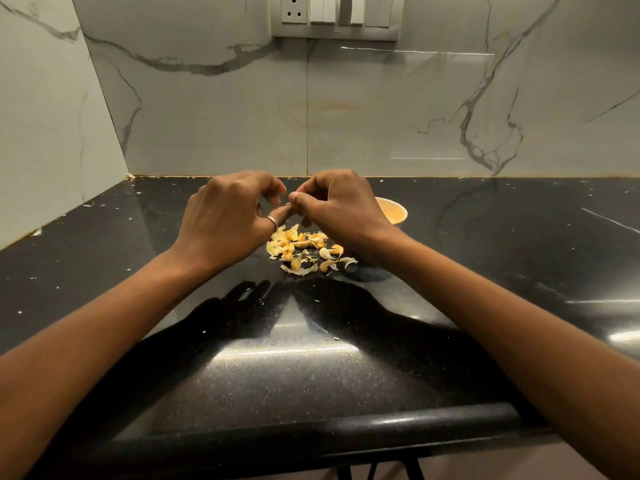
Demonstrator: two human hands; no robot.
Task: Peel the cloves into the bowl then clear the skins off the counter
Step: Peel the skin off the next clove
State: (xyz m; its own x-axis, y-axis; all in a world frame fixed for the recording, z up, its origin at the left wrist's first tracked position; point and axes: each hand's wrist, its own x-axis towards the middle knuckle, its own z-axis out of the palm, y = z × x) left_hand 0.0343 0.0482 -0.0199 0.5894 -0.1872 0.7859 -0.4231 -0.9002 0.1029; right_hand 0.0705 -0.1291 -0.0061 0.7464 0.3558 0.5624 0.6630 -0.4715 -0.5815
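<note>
Head camera looks down on a black speckled desk, glossy enough that I see both forearms mirrored in it as dark shapes. Behind it rises a grey-veined marble wall with a switch panel at the top edge.

Both hands are raised just above the desk, near its back edge, with their fingertips meeting in the middle. My left hand has its fingers curled inward and its thumb stretched towards the other hand. My right hand is curled the same way, thumb forward. Between the two thumbs they pinch a clove; only a pale sliver of it shows, so I cannot tell how much skin is on it.

A small cream-coloured bowl stands on the desk just behind the right hand, which hides most of it; I cannot see what lies inside.

Directly below the hands lies a loose heap of skins, thin, papery and curled, pale yellow to orange in this light, spread flat on the desk. A few plumper pieces sit among them, and I cannot tell whether those are whole cloves.

A thin silver ring sits on the left thumb.
</note>
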